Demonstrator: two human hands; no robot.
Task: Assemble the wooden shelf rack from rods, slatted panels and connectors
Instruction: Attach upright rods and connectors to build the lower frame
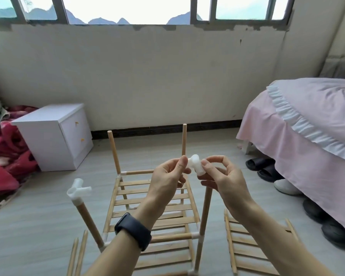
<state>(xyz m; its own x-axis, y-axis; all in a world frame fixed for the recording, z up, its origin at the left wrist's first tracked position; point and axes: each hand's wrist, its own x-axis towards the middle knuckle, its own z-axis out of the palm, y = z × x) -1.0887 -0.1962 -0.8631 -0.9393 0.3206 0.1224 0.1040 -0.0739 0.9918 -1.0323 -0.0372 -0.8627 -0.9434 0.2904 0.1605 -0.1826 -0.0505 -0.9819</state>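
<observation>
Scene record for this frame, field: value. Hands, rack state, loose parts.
left hand: pinches white connector
right hand: pinches the same connector
rack: on floor, four uprights, near-left one capped by fitted connector
spare panel: flat on floor, right of rack
loose rods: on floor, near left

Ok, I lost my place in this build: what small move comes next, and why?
Probably press the white connector, pinched by the left hand and right hand, onto the bare top of the near-right rod below it; the near-left rod already carries a fitted connector.
</observation>
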